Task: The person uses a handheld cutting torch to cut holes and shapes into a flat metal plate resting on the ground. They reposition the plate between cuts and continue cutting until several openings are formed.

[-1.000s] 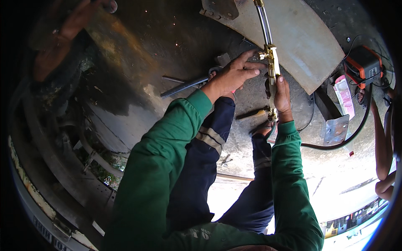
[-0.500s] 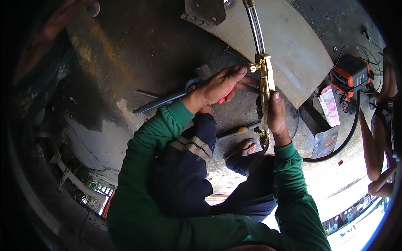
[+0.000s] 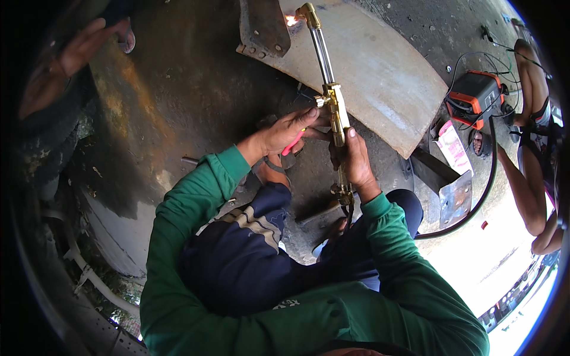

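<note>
A brass cutting torch [image 3: 337, 113] with long silver tubes points up and away across the middle of the view. Its bent head lies over a pale metal sheet [image 3: 380, 77], and a small orange-white glow [image 3: 291, 21] shows beside the tip. My right hand [image 3: 359, 163] is wrapped round the torch handle, thumb along the top. My left hand [image 3: 282, 133] is beside the torch's side valve, with its fingers reaching behind the handle. A small red lighter [image 3: 293, 142] is held in the left palm, partly hidden by the fingers.
A dark drilled steel plate [image 3: 265, 26] lies at the sheet's far left. To the right stand an orange-black machine [image 3: 475, 98] with cables, a steel channel piece [image 3: 442, 172] and a black hose [image 3: 490, 184]. Other people's limbs show at far right [image 3: 522, 184] and upper left [image 3: 77, 53].
The view has shifted, so the torch and both hands appear further left and slightly lower. The torch's bent head has come into view. Both hands keep their hold.
</note>
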### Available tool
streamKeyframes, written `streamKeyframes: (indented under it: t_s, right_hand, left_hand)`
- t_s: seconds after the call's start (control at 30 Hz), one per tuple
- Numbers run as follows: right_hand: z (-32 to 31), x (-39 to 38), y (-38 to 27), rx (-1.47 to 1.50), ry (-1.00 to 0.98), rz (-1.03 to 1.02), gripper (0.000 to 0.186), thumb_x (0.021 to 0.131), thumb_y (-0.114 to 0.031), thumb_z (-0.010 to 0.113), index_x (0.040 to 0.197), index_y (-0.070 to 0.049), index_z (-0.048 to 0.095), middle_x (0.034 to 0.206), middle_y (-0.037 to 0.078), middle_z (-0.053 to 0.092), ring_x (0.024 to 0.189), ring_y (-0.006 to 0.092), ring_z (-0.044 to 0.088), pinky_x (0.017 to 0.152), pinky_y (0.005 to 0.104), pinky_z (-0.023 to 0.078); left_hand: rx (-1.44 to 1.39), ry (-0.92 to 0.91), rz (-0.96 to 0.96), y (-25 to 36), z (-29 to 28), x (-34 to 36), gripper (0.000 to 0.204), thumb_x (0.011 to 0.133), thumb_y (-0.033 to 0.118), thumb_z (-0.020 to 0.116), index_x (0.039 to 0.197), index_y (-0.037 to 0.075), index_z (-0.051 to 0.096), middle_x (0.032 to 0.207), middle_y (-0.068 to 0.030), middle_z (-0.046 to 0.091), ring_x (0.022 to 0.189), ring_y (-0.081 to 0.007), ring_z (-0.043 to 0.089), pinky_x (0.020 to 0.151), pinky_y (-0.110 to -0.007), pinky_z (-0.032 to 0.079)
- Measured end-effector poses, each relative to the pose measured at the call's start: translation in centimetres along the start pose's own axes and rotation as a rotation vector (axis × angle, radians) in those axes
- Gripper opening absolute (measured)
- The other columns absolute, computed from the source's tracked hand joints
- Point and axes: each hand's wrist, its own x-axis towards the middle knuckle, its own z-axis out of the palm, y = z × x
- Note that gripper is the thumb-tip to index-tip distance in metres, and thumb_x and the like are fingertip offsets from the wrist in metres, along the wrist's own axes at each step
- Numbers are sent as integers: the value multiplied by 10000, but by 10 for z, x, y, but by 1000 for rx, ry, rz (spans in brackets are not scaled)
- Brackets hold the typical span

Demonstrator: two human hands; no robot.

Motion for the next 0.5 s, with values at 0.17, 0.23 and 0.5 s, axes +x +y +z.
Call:
streamKeyframes:
  t_s: [0.17, 0.23, 0.5]
  right_hand:
    - [-3, 8, 4, 20, -28, -4, 642, 1052, -610, 344, 1074, -15, 583, 670, 56, 543, 510, 145, 492, 454, 293, 403]
    - [-5, 11, 9, 32, -35, 0, 627, 1044, -622, 360, 1045, -29, 563, 657, 44, 528, 493, 130, 473, 441, 288, 380]
    - [-6, 6, 10, 6, -29, 3, 632, 1058, -595, 342, 1047, -14, 591, 663, 57, 543, 499, 143, 490, 445, 291, 402]
  left_hand:
    - [11, 87, -3, -5, 4, 6, 761, 1061, 602, 386, 1559, 30, 329, 1451, -138, 578, 1109, -180, 695, 468, -173, 395]
    - [22, 111, -6, -5, 5, 11, 749, 1060, 606, 383, 1529, 23, 363, 1437, -143, 586, 1062, -165, 705, 462, -177, 401]
    - [46, 159, -21, -2, 14, 9, 765, 1051, 634, 371, 1507, 20, 386, 1420, -152, 594, 1057, -179, 713, 454, -177, 418]
